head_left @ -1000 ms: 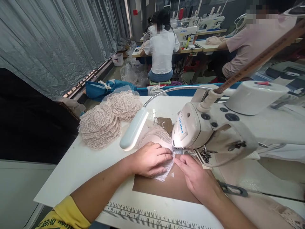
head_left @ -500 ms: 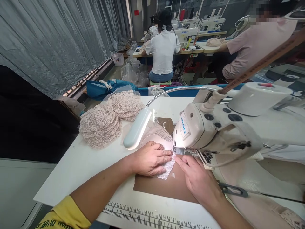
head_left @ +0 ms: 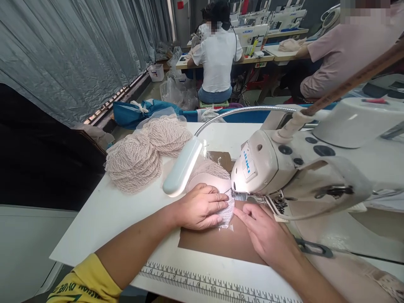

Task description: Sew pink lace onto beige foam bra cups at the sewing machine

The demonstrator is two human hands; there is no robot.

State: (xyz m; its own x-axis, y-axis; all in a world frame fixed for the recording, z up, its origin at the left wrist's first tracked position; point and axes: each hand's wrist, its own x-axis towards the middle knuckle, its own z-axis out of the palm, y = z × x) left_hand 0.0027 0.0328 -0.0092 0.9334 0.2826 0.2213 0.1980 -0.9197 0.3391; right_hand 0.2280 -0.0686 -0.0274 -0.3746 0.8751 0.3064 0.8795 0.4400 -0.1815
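Note:
My left hand [head_left: 199, 207] lies flat, fingers stretched, pressing a pale lace piece [head_left: 226, 213] onto the bed of a white Juki sewing machine [head_left: 268, 164]. My right hand [head_left: 265, 235] rests just right of it, fingers extended, its fingertips touching the lace edge close to the needle and presser foot [head_left: 234, 195]. More lace with a smooth cup [head_left: 210, 179] bunches behind my left hand. A brown panel [head_left: 217, 243] lies under the work.
A pile of lace cups [head_left: 142, 151] sits at the table's back left. A gooseneck lamp [head_left: 183, 167] hangs over the work. A printed ruler [head_left: 202, 283] runs along the near table edge. Two other people sit at sewing tables behind.
The lace piece has fed further under the machine head, so less of it shows below my left hand. Both hands have crept slightly toward the needle.

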